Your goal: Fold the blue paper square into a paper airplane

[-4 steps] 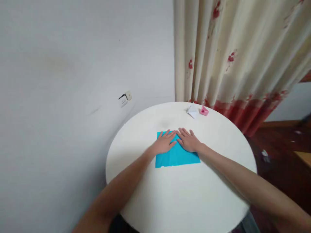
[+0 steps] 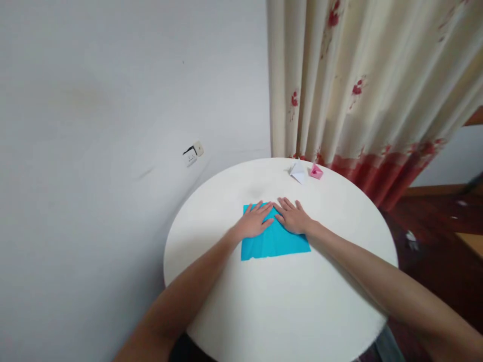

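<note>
On blue paper (image 2: 275, 240), both flat hands press.

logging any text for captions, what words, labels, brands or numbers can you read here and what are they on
None can be read anywhere in the picture.
Blue paper under the left hand and right hand: plain, no print.
White folded paper and pink folded paper: no marks visible.
Wall socket: too small and blurred to tell whether it carries a label.
Curtain: red flower pattern only, no lettering.
</note>
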The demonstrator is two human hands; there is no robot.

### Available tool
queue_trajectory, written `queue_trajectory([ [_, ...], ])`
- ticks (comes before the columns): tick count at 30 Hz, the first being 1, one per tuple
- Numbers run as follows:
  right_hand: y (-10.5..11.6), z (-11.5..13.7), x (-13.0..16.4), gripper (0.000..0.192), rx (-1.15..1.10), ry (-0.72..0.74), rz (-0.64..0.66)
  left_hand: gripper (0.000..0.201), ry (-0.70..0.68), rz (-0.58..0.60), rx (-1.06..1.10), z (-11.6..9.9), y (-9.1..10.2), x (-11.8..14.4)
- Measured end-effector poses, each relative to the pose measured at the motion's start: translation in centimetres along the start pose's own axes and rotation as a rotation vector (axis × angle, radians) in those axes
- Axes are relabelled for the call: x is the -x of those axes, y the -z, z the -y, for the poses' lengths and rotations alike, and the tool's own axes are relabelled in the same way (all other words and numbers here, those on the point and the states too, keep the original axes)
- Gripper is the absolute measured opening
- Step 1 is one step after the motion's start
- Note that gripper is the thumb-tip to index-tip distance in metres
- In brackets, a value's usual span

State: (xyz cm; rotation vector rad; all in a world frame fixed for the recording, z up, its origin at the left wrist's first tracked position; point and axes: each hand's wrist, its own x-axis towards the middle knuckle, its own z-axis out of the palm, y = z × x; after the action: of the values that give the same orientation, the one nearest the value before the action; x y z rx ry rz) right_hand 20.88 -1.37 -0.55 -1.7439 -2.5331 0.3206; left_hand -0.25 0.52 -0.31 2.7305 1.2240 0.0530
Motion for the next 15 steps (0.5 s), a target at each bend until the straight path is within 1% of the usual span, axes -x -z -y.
queue_trajectory([
  [3, 0.8, -1.4, -0.1, 0.076, -0.053, -0.111, 0.071, 0.063, 0.001, 0.0, 0.004, 0.1, 0.0, 0.0],
  [7, 2.1, -4.5, 0.1, 0.09, -0.061, -0.208, 0.162, 0.058, -0.014, 0.009, -0.008, 0.1, 0.2, 0.0],
  [10, 2.8, -6.5, 0.4, 0.098, -0.041, -0.23, 0.201, 0.056, -0.009, 0.018, -0.008, 0.1, 0.2, -0.1],
  [15, 3.2, -8.9, 0.9, 0.109, -0.025, -0.179, 0.235, 0.056, 0.001, 0.032, 0.0, 0.0, 0.2, -0.1],
])
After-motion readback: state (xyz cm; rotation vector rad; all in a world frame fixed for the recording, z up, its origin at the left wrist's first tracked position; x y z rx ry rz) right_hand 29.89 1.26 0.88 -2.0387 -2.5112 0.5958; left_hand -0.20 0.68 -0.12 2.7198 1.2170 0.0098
